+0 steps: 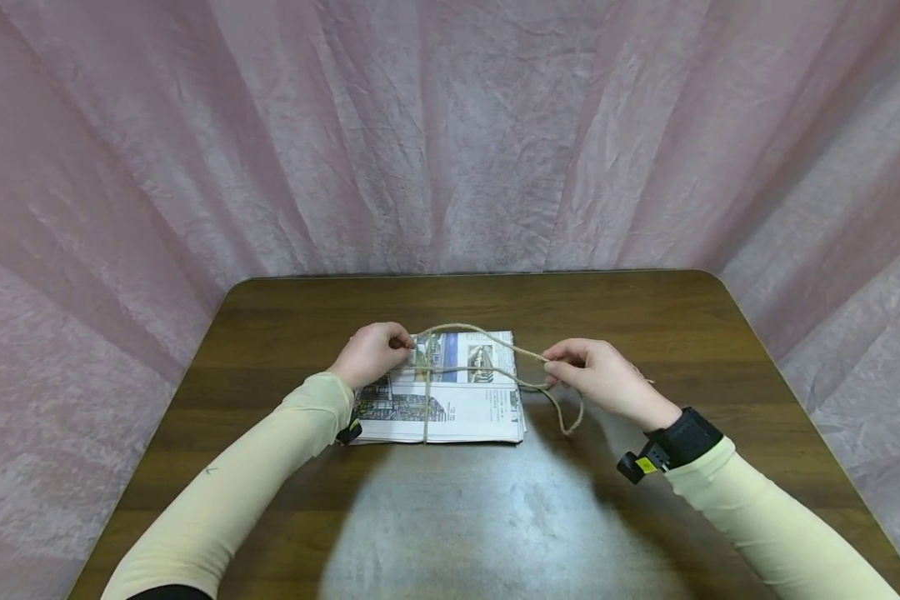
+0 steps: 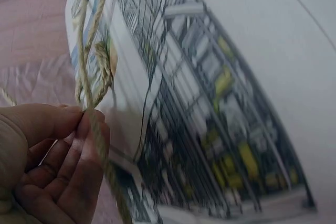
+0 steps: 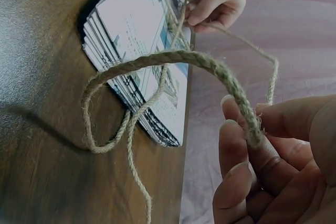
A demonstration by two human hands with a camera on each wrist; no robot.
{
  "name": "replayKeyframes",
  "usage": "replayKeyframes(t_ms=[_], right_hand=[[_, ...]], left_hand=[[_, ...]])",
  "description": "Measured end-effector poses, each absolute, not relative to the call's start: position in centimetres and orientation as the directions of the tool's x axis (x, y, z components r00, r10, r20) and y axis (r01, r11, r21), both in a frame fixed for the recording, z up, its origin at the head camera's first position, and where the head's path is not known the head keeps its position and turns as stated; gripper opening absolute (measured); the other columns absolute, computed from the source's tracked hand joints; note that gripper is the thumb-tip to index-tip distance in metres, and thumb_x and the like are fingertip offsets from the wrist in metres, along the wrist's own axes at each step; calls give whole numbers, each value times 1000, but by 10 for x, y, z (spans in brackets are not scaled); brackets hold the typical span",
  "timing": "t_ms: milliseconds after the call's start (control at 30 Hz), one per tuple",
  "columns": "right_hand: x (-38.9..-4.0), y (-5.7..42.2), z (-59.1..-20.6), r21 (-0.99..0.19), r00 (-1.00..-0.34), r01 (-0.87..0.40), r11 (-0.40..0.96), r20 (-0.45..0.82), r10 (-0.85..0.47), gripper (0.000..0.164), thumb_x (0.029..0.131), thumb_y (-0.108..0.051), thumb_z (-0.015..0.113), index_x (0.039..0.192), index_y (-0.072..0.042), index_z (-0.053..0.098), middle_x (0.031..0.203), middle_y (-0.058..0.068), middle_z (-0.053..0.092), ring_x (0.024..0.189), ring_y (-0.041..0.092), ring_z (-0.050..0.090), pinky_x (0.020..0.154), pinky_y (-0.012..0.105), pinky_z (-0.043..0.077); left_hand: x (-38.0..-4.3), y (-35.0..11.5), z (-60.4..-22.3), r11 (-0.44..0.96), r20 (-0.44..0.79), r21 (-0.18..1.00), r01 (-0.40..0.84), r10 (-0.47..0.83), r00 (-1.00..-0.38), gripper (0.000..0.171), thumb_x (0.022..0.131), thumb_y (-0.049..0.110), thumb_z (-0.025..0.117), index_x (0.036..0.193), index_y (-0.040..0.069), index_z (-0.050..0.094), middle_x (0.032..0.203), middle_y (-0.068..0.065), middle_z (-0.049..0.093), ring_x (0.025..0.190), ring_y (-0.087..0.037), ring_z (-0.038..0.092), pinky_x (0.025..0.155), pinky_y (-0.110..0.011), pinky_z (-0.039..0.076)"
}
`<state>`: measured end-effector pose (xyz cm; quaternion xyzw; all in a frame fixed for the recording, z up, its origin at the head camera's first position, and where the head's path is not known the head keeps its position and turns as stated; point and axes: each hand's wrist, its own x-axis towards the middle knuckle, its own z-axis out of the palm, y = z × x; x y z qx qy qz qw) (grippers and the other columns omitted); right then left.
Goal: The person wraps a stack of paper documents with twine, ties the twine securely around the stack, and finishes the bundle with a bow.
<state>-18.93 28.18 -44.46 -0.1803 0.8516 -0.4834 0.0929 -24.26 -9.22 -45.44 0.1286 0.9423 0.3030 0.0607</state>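
Observation:
A stack of folded newspapers (image 1: 476, 414) lies on the table, with jute twine (image 1: 427, 408) running across it both ways and crossing near the upper left. At the stack's upper left, my left hand (image 1: 375, 354) pinches the twine (image 2: 90, 95) between thumb and forefinger. To the right of the stack, my right hand (image 1: 603, 375) is raised a little and pinches twine between thumb and fingers. One strand arches over the papers' far edge between both hands. From my right fingers (image 3: 233, 145), a loose loop of twine (image 3: 152, 59) curves back toward the papers.
The brown wooden table (image 1: 285, 517) has rounded far corners. A pink curtain (image 1: 450, 142) hangs behind it and along both sides. A black wrist strap with a small camera (image 1: 641, 462) sits on my right wrist.

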Motion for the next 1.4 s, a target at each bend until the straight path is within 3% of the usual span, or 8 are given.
replayKeyframes(t_ms=[267, 467, 600, 700, 867, 1067, 1200, 1400], right_hand=[[-190, 277, -444, -869, -911, -217, 445, 16, -413, 25, 103, -18, 65, 120, -1, 70, 94, 12, 74, 87, 27, 70, 77, 43, 58], [-189, 274, -443, -880, -913, -206, 428, 15, -408, 25, 103, -17, 65, 120, 0, 69, 97, 15, 74, 90, 34, 70, 77, 42, 58], [-189, 273, -441, -872, -915, -214, 440, 21, -403, 24, 103, -18, 65, 119, -2, 70, 94, 12, 74, 84, 25, 69, 73, 38, 57], [-189, 271, -441, -872, -914, -218, 439, 25, -404, 23, 103, -18, 65, 119, -3, 71, 94, 11, 74, 84, 25, 69, 72, 36, 57], [-191, 269, -441, -879, -905, -224, 422, 27, -426, 25, 103, -18, 64, 121, -2, 70, 98, 15, 73, 91, 35, 70, 75, 38, 57], [-191, 267, -440, -868, -904, -235, 437, 30, -427, 25, 102, -12, 63, 125, -3, 67, 96, 12, 73, 84, 29, 68, 66, 30, 53], [-192, 266, -442, -871, -909, -238, 429, 44, -414, 28, 99, -7, 63, 126, -5, 67, 94, 6, 72, 80, 21, 68, 66, 32, 54], [-195, 265, -444, -891, -924, -226, 394, 69, -377, 30, 97, -5, 64, 127, 0, 60, 99, 14, 69, 78, 24, 68, 70, 37, 57]], left_hand=[[-241, -83, -448, 824, -82, 520, 225, 310, -947, 25, 97, 20, 71, 118, 8, 72, 106, -5, 71, 98, -21, 65, 84, -40, 53], [-243, -82, -432, 782, 7, 545, 303, 357, -934, 37, 100, 25, 69, 136, 15, 66, 116, 0, 67, 101, -19, 63, 84, -41, 53], [-243, -78, -425, 749, 96, 526, 402, 418, -903, 32, 100, 23, 70, 132, 20, 70, 115, 5, 67, 100, -13, 64, 86, -36, 53], [-243, -75, -425, 754, 121, 494, 434, 434, -893, 22, 100, 21, 70, 121, 18, 76, 110, 6, 68, 97, -11, 65, 85, -35, 53], [-243, -75, -430, 780, 100, 482, 398, 402, -910, 14, 101, 19, 69, 112, 14, 77, 103, 4, 69, 93, -13, 63, 83, -36, 53], [-244, -77, -441, 780, 83, 516, 355, 367, -927, 16, 103, 19, 65, 114, 12, 74, 106, 1, 70, 95, -16, 64, 83, -39, 53], [-244, -76, -449, 764, 51, 564, 314, 347, -937, 16, 103, 18, 64, 116, 11, 72, 103, 0, 70, 93, -17, 64, 82, -39, 52], [-245, -70, -461, 735, -35, 653, 184, 272, -962, 16, 104, 20, 63, 114, 11, 69, 96, -2, 69, 84, -17, 64, 75, -37, 53]])
